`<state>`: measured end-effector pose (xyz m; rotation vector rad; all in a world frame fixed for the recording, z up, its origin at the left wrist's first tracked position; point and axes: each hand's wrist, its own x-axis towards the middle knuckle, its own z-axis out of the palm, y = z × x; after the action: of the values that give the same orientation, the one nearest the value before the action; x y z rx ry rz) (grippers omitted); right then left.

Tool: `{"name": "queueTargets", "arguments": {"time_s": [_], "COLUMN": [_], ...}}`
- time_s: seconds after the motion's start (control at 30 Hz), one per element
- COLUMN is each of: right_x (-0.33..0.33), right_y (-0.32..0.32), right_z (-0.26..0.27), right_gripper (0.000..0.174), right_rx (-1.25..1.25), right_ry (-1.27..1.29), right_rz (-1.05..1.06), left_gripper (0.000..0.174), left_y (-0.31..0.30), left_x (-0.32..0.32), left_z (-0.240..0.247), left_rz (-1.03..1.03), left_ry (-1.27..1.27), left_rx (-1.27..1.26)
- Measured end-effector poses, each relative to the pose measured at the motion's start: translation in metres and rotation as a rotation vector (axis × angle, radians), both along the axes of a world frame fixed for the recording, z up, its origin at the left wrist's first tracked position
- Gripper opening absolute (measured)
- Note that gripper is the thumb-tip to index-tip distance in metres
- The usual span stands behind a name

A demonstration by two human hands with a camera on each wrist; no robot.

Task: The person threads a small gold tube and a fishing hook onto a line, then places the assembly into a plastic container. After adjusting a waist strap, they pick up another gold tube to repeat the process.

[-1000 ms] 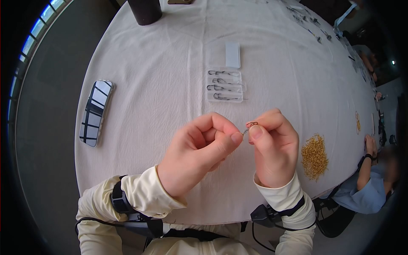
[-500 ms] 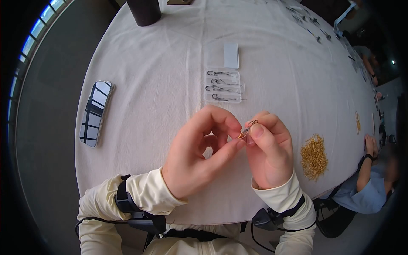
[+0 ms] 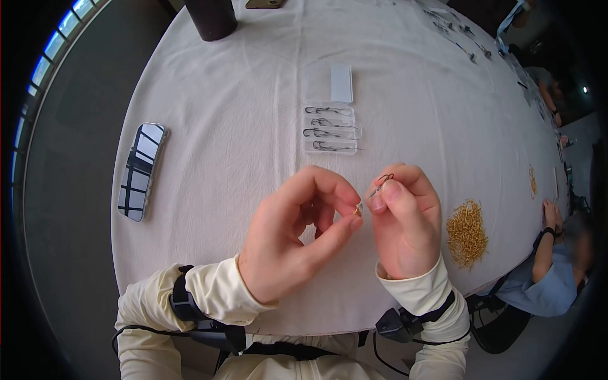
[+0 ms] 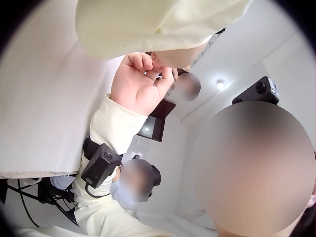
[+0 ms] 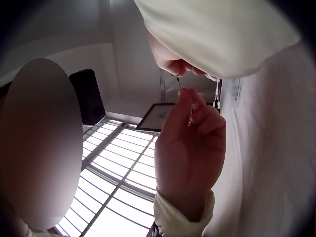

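In the head view my left hand (image 3: 294, 237) pinches a tiny gold metal piece (image 3: 358, 211) between thumb and forefinger. Facing it, my right hand (image 3: 408, 225) holds a dark fish hook (image 3: 387, 178) between thumb and fingers, its curved end showing above the thumb. A narrow gap separates the two sets of fingertips. Beyond them lies an open clear plastic box (image 3: 308, 140) with several dark fish hooks (image 3: 326, 132) in separate compartments. To the right of my right hand is a heap of small gold metal pieces (image 3: 467, 234).
A phone (image 3: 142, 171) lies at the left on the white tablecloth (image 3: 215, 139). At the back stand a dark cup (image 3: 212, 19) and another phone (image 3: 265, 3). Gold rings (image 3: 532, 182) lie far right, near a seated person in blue (image 3: 538, 285).
My left fingertips moved in over the hook's lower end, then drew slightly left and down from it. The gold piece shows more clearly now. My right hand keeps its hold on the fish hook.
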<state>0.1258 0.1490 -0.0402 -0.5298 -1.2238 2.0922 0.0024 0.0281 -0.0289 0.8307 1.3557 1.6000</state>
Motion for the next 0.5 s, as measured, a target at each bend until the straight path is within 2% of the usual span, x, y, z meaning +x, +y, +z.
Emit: {"name": "queueTargets", "arguments": {"time_s": [0.33, 0.5], "right_x": [0.0014, 0.0018], "right_y": [0.0011, 0.0008], "right_z": [0.0012, 0.0022], "right_gripper": [0.011, 0.010], "right_rx": [-0.024, -0.026], "right_ry": [0.005, -0.022], "right_rz": [-0.001, -0.008], "left_gripper": [0.019, 0.015], "left_y": [-0.0016, -0.0021], "left_x": [0.0011, -0.0007], "left_z": [-0.0004, -0.0058], "left_rz": [-0.001, -0.008], "left_ry": [-0.009, -0.094], "left_rx": [-0.042, -0.078]}}
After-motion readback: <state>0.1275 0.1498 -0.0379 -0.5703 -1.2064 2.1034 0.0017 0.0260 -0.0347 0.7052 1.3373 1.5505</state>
